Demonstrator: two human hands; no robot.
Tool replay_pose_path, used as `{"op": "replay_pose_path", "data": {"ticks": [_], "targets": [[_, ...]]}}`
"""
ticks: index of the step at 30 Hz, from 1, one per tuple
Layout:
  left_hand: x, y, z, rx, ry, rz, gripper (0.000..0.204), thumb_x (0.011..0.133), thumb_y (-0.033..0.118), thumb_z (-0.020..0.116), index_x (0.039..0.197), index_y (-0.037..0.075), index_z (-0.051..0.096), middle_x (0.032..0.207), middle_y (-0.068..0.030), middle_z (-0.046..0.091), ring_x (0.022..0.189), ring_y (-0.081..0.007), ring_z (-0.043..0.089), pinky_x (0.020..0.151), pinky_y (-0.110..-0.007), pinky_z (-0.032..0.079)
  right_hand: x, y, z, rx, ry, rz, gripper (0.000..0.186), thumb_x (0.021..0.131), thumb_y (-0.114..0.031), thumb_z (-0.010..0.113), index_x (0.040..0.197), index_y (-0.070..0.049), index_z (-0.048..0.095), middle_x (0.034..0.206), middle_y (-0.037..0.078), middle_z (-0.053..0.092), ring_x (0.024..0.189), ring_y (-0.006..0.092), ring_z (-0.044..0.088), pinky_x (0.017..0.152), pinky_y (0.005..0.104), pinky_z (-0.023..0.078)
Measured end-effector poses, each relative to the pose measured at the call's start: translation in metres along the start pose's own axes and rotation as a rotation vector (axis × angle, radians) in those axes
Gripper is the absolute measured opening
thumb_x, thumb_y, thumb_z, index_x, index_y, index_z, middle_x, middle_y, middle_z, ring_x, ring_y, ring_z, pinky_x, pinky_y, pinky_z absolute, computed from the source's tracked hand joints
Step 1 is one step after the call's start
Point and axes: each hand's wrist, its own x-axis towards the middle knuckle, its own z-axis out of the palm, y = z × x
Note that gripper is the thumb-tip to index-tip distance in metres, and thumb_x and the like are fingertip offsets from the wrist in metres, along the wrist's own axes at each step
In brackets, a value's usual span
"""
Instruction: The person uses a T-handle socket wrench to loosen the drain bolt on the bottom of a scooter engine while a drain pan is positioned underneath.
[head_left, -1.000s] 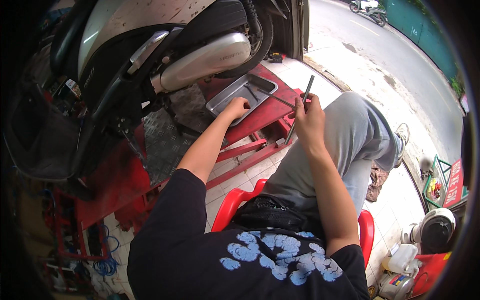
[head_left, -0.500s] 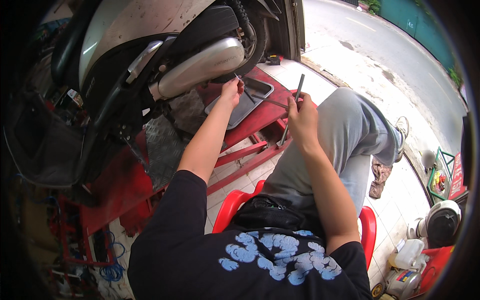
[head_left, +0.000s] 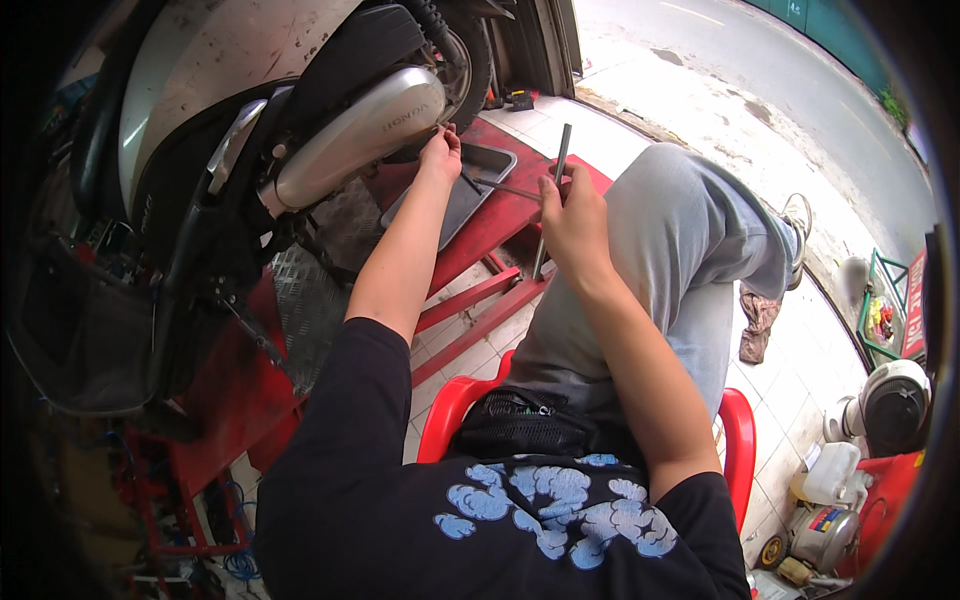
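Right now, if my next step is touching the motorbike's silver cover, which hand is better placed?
Probably your left hand: it appears near the silver cover, though contact is unclear. Your right hand is farther off, its fingers around a T-handled tool.

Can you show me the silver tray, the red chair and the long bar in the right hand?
Silver tray (head_left: 458,212): head view, on its bare floor.
Red chair (head_left: 739,450): head view, on its right armrest.
Long bar (head_left: 563,150): head view, on the part above the right hand (head_left: 577,220).
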Motion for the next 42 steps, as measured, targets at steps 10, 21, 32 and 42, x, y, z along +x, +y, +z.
{"op": "replay_pose_path", "data": {"ticks": [10,21,32,42], "targets": [[0.025,0.006,-0.001,-0.288,-0.020,0.032,0.009,0.097,-0.002,0.048,0.099,-0.001,0.056,0.099,-0.0139,0.064,0.080,-0.0160,0.066,0.065,-0.022,0.060,0.001,-0.002,0.000,-0.007,-0.007,-0.005,0.032,0.095,-0.014,0.057,0.117,0.009,0.051,0.072,0.019,0.066,0.064,0.0284,0.068,0.063,0.0387,0.052],[-0.006,-0.011,-0.010,0.179,-0.087,0.290,0.013,0.097,0.012,0.059,0.105,0.002,0.062,0.103,-0.0071,0.068,0.090,-0.0168,0.069,0.068,-0.022,0.057,-0.001,-0.001,0.002,-0.001,-0.010,-0.002,0.032,0.094,-0.014,0.058,0.116,0.008,0.052,0.073,0.019,0.067,0.065,0.0267,0.069,0.061,0.0382,0.052],[0.011,-0.005,-0.018,0.885,0.114,0.486,0.029,0.104,0.036,0.042,0.101,0.011,0.057,0.091,-0.0048,0.071,0.065,-0.0134,0.067,0.040,-0.024,0.039,-0.002,-0.004,0.003,-0.046,-0.034,-0.018,0.033,0.095,-0.015,0.057,0.118,0.008,0.052,0.072,0.017,0.066,0.062,0.0256,0.069,0.059,0.0366,0.052],[-0.161,0.041,0.018,0.187,-0.130,-0.086,0.035,0.101,0.046,0.041,0.100,0.018,0.062,0.094,0.0057,0.071,0.080,-0.0110,0.062,0.071,-0.035,0.043,-0.002,-0.003,0.007,0.021,0.035,-0.163,0.028,0.097,-0.015,0.057,0.116,0.006,0.054,0.071,0.014,0.066,0.060,0.0196,0.069,0.051,0.0317,0.051]]}}
